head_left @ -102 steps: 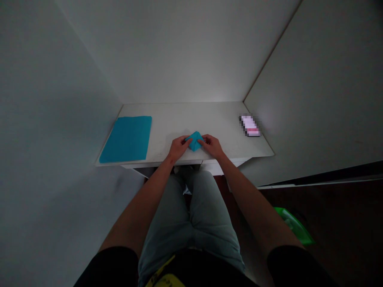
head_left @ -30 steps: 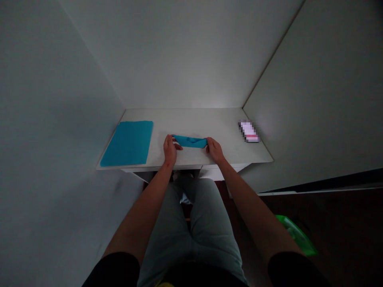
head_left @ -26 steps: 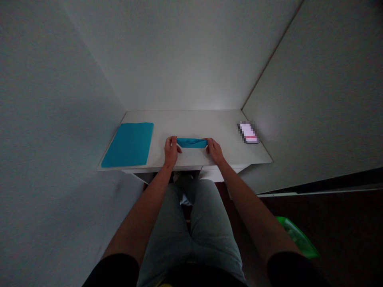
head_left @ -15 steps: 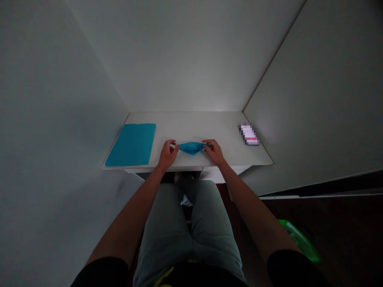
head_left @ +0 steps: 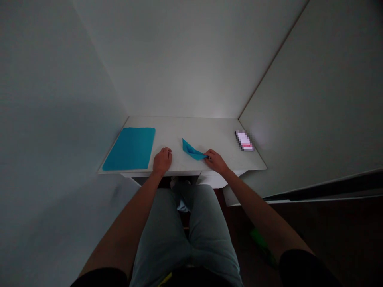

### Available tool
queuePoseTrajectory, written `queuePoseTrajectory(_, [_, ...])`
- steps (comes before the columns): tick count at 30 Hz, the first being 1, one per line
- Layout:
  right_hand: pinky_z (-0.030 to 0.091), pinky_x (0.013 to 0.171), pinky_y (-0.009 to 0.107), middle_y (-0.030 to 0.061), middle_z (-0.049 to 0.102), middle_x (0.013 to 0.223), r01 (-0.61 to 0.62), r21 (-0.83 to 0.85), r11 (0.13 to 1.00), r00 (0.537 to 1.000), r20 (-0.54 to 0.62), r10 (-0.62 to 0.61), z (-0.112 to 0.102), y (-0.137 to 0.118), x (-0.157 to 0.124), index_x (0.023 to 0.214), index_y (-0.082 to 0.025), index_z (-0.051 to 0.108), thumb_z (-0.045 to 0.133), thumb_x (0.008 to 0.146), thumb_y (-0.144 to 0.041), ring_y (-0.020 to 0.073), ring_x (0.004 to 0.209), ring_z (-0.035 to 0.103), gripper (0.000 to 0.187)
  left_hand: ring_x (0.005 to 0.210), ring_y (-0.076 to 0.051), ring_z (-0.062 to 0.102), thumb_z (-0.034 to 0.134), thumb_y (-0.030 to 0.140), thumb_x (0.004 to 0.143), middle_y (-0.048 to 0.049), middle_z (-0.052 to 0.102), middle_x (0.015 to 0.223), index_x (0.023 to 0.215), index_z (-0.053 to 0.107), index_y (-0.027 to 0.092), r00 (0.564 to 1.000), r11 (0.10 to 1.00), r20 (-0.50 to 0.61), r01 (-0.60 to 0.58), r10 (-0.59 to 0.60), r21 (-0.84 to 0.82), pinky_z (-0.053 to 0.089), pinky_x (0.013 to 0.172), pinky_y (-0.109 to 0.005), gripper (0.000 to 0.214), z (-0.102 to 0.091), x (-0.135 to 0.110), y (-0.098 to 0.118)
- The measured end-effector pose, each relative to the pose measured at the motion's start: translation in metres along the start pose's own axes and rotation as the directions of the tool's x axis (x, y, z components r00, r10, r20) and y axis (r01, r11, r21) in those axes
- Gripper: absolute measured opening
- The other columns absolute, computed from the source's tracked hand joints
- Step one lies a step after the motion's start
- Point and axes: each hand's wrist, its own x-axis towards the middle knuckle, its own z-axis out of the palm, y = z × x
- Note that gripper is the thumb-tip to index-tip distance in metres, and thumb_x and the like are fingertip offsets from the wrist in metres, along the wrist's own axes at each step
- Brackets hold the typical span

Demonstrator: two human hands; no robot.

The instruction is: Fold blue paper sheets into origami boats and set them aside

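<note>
White tabletop (head_left: 191,129), centre: folded teal paper wedge (head_left: 191,152), lying with its low end at about 3 o'clock, pinched in the right hand's (head_left: 216,162) fingertips; left hand (head_left: 162,161) loosely curled, released, grasping nothing; flat teal sheet (head_left: 129,149) at 9 o'clock.

the folded paper (head_left: 193,152) at centre and the flat sheet (head_left: 129,149) at left are plain teal-blue. the desk top (head_left: 182,129) is white, and the grey-green shorts (head_left: 179,239) fill the lower middle.
</note>
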Motion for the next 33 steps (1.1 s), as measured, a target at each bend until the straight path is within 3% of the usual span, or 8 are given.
queuePoseTrajectory(6, [0.057, 0.076, 0.034, 0.0069, 0.08, 0.099, -0.031, 0.111, 0.993, 0.989, 0.145, 0.015, -0.032, -0.01, -0.004, 0.119, -0.025, 0.082, 0.07, 0.101, -0.048, 0.0193, 0.078, 0.069, 0.032, 0.111, -0.031, 0.075, 0.049, 0.024, 0.108, -0.016, 0.078, 0.128, 0.121, 0.07, 0.019, 1.0, 1.0, 0.004, 0.005, -0.005, -0.004, 0.054, 0.096, -0.04, 0.025, -0.001, -0.001, 0.002])
queuePoseTrajectory(10, [0.054, 0.069, 0.031, 0.0043, 0.079, 0.095, -0.08, 0.135, 0.988, 0.986, 0.155, 0.059, -0.012, -0.022, -0.007, 0.131, -0.023, 0.078, 0.083, 0.092, -0.054, 0.0162, 0.068, 0.064, 0.05, 0.111, -0.03, 0.076, 0.05, 0.027, 0.109, -0.015, 0.078, 0.126, 0.12, 0.07, 0.02, 1.0, 1.0, -0.004, 0.001, -0.001, 0.001, 0.053, 0.095, -0.038, 0.023, -0.001, -0.001, 0.002])
queuePoseTrajectory(13, [0.055, 0.072, 0.031, 0.0065, 0.079, 0.108, 0.006, 0.097, 0.995, 0.979, 0.202, -0.025, 0.01, -0.035, -0.006, 0.142, -0.025, 0.074, 0.074, 0.101, -0.044, 0.016, 0.071, 0.065, 0.046, 0.111, -0.029, 0.075, 0.051, 0.027, 0.109, -0.014, 0.079, 0.126, 0.118, 0.069, 0.021, 1.0, 1.0, -0.001, -0.003, 0.003, 0.011, 0.052, 0.094, -0.038, 0.022, -0.001, -0.001, 0.002])
queuePoseTrajectory(16, [0.058, 0.081, 0.033, 0.0075, 0.077, 0.122, 0.116, 0.038, 0.993, 0.961, 0.249, -0.121, 0.019, -0.045, 0.003, 0.153, -0.031, 0.068, 0.06, 0.109, -0.033, 0.0172, 0.08, 0.068, 0.045, 0.11, -0.029, 0.075, 0.049, 0.028, 0.11, -0.0138, 0.079, 0.125, 0.118, 0.069, 0.021, 1.0, 1.0, -0.004, -0.001, 0.001, 0.025, 0.052, 0.093, -0.038, 0.023, 0.0, 0.0, 0.001])
queuePoseTrajectory(19, [0.057, 0.088, 0.035, 0.0079, 0.075, 0.124, 0.073, -0.136, 0.988, 0.992, 0.117, -0.057, 0.011, -0.046, 0.021, 0.146, -0.031, 0.072, 0.058, 0.111, -0.03, 0.0195, 0.087, 0.07, 0.038, 0.108, -0.029, 0.076, 0.049, 0.029, 0.11, -0.0142, 0.079, 0.123, 0.118, 0.07, 0.021, 1.0, 1.0, -0.001, 0.001, -0.001, 0.031, 0.052, 0.092, -0.038, 0.023, 0.0, 0.0, 0.002])
queuePoseTrajectory(21, [0.056, 0.086, 0.034, 0.0089, 0.073, 0.127, 0.008, -0.266, 0.964, 0.999, 0.048, 0.005, 0.001, -0.042, 0.037, 0.137, -0.031, 0.077, 0.065, 0.108, -0.032, 0.0222, 0.096, 0.072, 0.032, 0.106, -0.029, 0.076, 0.05, 0.029, 0.11, -0.0144, 0.078, 0.122, 0.117, 0.07, 0.021, 1.0, 1.0, -0.002, 0.001, -0.001, 0.028, 0.052, 0.091, -0.038, 0.023, -0.001, -0.001, 0.003])
queuePoseTrajectory(26, [0.049, 0.074, 0.032, 0.0074, 0.075, 0.125, 0.08, -0.439, 0.895, 0.979, 0.204, 0.013, -0.011, -0.038, 0.07, 0.117, -0.031, 0.084, 0.074, 0.104, -0.037, 0.0224, 0.094, 0.073, 0.017, 0.106, -0.03, 0.076, 0.051, 0.028, 0.11, -0.0152, 0.078, 0.12, 0.117, 0.07, 0.021, 1.0, 1.0, -0.002, 0.009, -0.009, 0.0, 0.052, 0.091, -0.038, 0.022, -0.005, -0.002, 0.005])
queuePoseTrajectory(33, [0.044, 0.07, 0.032, 0.0075, 0.078, 0.12, 0.026, -0.495, 0.868, 0.98, 0.185, 0.076, -0.028, -0.036, 0.094, 0.111, -0.027, 0.084, 0.069, 0.107, -0.03, 0.0243, 0.101, 0.073, 0.016, 0.107, -0.034, 0.076, 0.05, 0.028, 0.11, -0.0172, 0.078, 0.122, 0.118, 0.07, 0.018, 1.0, 1.0, 0.008, -0.008, 0.008, 0.012, 0.052, 0.091, -0.041, 0.025, -0.003, -0.001, 0.004])
